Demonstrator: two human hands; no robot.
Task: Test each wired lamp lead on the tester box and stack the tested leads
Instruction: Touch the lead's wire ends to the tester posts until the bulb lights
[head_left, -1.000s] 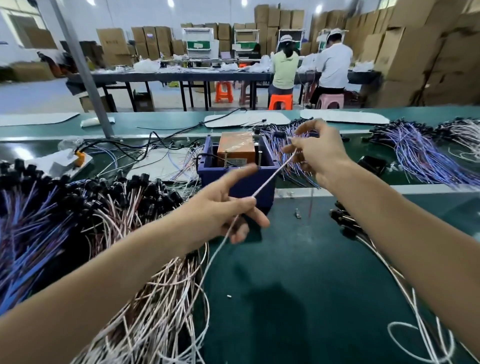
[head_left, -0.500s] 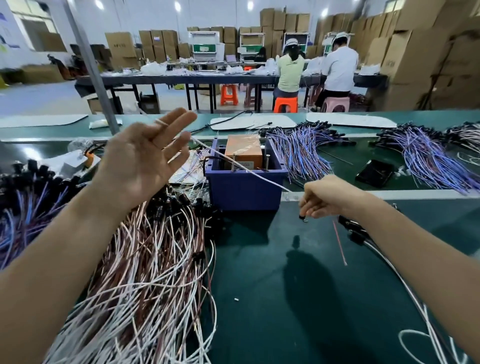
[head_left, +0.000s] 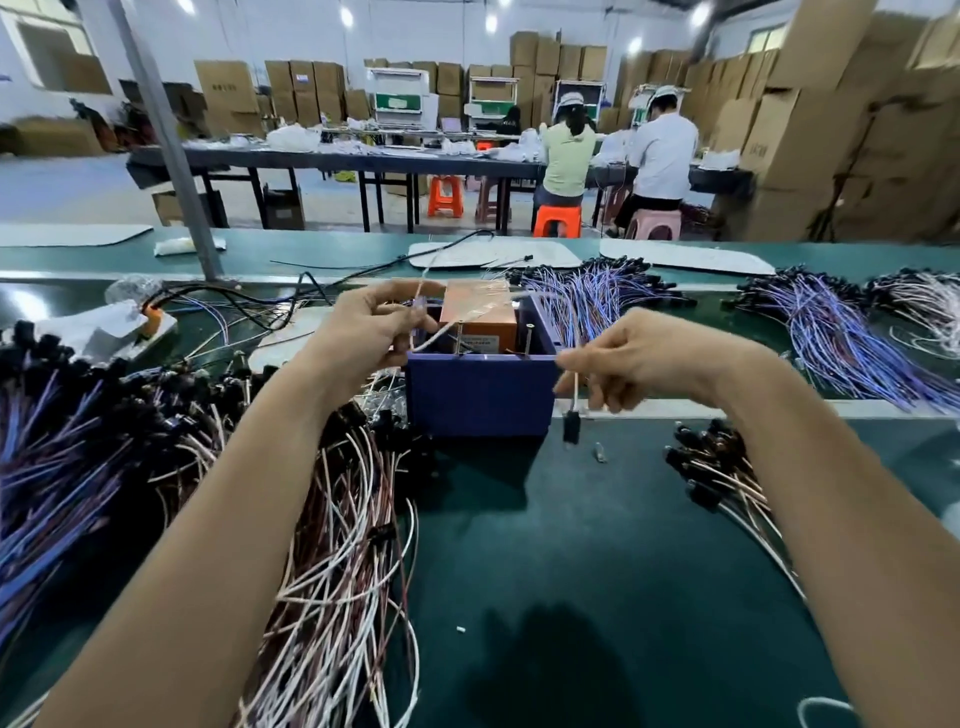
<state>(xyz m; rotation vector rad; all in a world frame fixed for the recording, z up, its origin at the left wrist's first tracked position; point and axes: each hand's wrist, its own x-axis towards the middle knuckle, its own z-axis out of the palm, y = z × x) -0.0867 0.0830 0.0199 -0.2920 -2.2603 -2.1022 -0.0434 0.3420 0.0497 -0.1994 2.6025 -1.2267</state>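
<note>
The tester box (head_left: 480, 395) is a blue open box with an orange block (head_left: 478, 312) and two upright metal pins inside, standing mid-table. My left hand (head_left: 363, 332) pinches the white wire ends of a lamp lead (head_left: 441, 330) just left of the box's rim. My right hand (head_left: 628, 358) grips the same lead near its black socket (head_left: 571, 428), which hangs below the fingers in front of the box's right corner. A small heap of leads with black sockets (head_left: 717, 473) lies to the right of the box.
A big tangle of white and brown leads (head_left: 332, 545) and purple leads (head_left: 62, 467) fills the left side. More purple bundles (head_left: 831, 327) lie behind on the right. A small metal part (head_left: 600, 452) sits on the green mat (head_left: 571, 571). Two people work at a far table.
My left hand came down from an open raised pose and now pinches the lead's wire ends by the box. My right hand rose slightly, with the socket dangling below it.
</note>
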